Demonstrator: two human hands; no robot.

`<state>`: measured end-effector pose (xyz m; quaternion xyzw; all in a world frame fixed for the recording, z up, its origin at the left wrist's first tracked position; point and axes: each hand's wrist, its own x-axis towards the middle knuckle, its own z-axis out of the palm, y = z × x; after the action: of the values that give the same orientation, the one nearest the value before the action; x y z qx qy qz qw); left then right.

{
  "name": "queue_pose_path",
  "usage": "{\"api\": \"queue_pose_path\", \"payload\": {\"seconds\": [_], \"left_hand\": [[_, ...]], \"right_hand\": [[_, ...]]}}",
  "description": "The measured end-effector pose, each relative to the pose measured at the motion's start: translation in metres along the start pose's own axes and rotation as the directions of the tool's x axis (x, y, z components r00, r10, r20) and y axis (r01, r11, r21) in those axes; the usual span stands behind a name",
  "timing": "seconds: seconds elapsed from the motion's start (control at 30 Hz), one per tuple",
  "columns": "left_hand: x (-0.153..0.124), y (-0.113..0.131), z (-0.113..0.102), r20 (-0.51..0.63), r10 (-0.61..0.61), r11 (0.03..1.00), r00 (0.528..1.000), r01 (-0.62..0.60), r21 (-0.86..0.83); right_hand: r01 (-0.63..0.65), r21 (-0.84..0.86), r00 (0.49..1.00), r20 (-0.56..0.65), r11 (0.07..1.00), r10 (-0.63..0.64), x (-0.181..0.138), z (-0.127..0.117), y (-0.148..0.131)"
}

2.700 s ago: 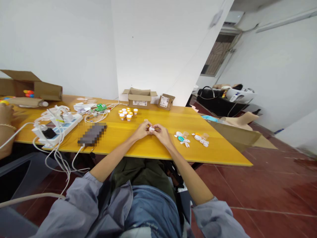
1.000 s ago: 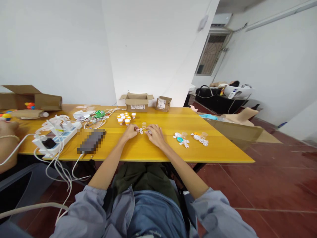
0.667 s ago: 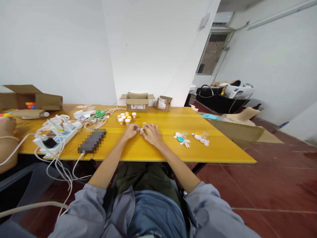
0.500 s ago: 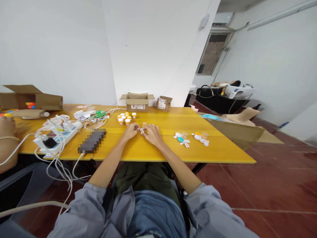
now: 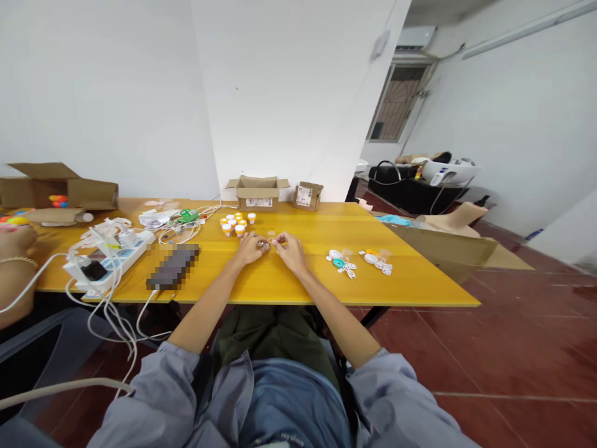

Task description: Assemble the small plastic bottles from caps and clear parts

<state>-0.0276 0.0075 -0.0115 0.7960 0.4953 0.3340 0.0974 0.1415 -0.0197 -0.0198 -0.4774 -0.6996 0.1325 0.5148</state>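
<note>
My left hand (image 5: 250, 250) is closed on a small white piece with dark spots or holes (image 5: 262, 244), partly hidden by the fingers. Close beside it, my right hand (image 5: 290, 252) pinches a thin, orange-tinted ring (image 5: 271, 241); its exact shape is too small to tell. A clear round disc (image 5: 271, 233) lies on the table just beyond my fingertips. Several small white-and-orange round-topped pieces (image 5: 240, 229) stand in a cluster behind my left hand. To the right are loose parts: a teal ring (image 5: 339, 263), a white disc (image 5: 334, 254) and white perforated pieces (image 5: 349, 269).
Another parts group, with a white disc (image 5: 370, 258), lies farther right on the yellow table (image 5: 410, 283). Two cardboard boxes (image 5: 258, 194) stand at the back. Leftward are a dark pixelated device (image 5: 172, 267), a power strip (image 5: 135, 246), tangled cables and another person's arm (image 5: 16, 274).
My hands have shifted slightly apart. The white piece has gone into my left fingers, and a thin ring now shows at my right fingertips.
</note>
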Motion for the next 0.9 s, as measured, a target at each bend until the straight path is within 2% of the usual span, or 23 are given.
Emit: {"api": "queue_pose_path", "payload": {"seconds": [0.27,0.4,0.67,0.77,0.9], "left_hand": [[0.000,0.005,-0.001,0.051,0.069,0.997,0.996,-0.068,-0.026],[-0.001,0.008,-0.001,0.001,0.077,0.997,0.997,-0.077,-0.016],[0.001,0.008,0.000,-0.017,0.113,0.993,0.993,-0.113,-0.016],[0.000,0.010,-0.001,-0.035,0.103,0.991,0.994,-0.105,-0.077],[0.001,0.016,0.000,-0.024,0.088,0.967,0.996,-0.091,-0.238]], "right_hand": [[-0.064,0.200,0.996,-0.043,0.978,0.074,0.000,-0.003,-0.002],[-0.069,0.238,0.995,-0.057,0.969,0.085,0.001,-0.001,0.002],[-0.091,0.272,0.991,-0.070,0.958,0.114,0.003,0.002,0.006],[-0.098,0.281,0.990,-0.074,0.955,0.124,0.003,0.002,0.008],[-0.108,0.301,0.988,-0.073,0.948,0.136,0.003,0.002,0.008]]}}
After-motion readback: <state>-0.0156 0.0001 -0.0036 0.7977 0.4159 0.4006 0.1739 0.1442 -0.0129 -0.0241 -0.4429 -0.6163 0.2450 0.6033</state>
